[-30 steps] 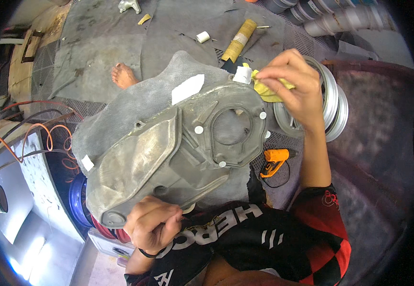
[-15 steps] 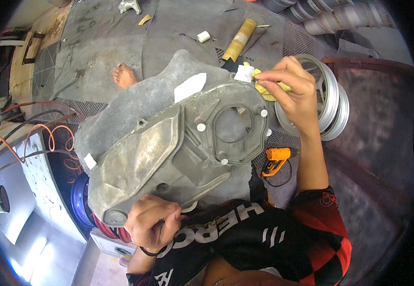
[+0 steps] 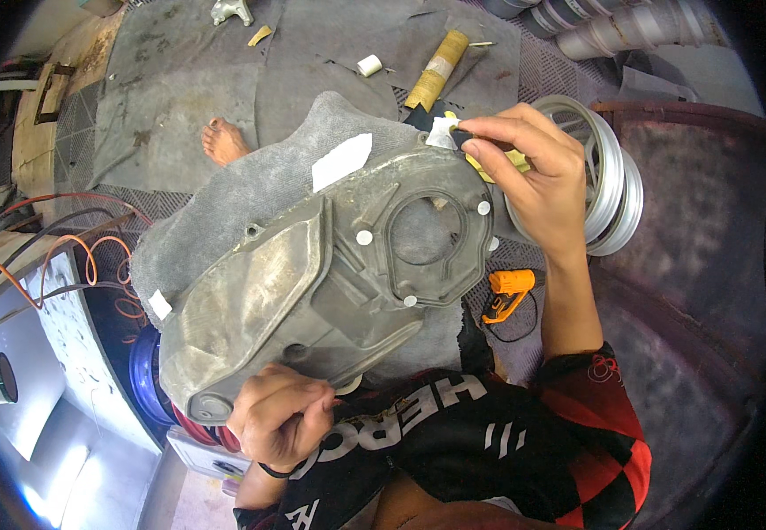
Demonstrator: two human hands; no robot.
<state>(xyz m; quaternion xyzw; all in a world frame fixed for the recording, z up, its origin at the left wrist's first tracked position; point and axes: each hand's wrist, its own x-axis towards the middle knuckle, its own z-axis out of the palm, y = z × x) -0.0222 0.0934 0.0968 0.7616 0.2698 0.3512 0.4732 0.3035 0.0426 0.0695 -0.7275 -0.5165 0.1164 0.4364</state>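
Note:
A grey metal cover [image 3: 241, 291], shaped like an engine casing with a round opening, lies on a grey cloth [image 3: 224, 208] in front of me. White round stickers [image 3: 364, 238] dot the rim around the opening. At the far right edge of the cover, my right hand [image 3: 537, 168] pinches a small dark piece [image 3: 460, 138] between thumb and fingertips, against a crumpled white patch [image 3: 441, 132]. Yellow material [image 3: 511, 162] shows behind those fingers. My left hand [image 3: 281, 411] is closed by the cover's near edge, fingers curled to the thumb; whatever they hold is hidden.
An orange heat-gun-like tool [image 3: 508, 296] with a cord and silver wheel rims [image 3: 608, 185] stand on the right. Farther off lie a yellowish tape-wrapped tube [image 3: 438, 71] and a white roll [image 3: 369, 65]. Orange hoses [image 3: 47, 243] and a blue rim [image 3: 146, 371] are at left.
My right hand has shifted slightly left, and a dark piece now shows at its fingertips over the white patch, which looks more crumpled. My left hand has stayed about where it was.

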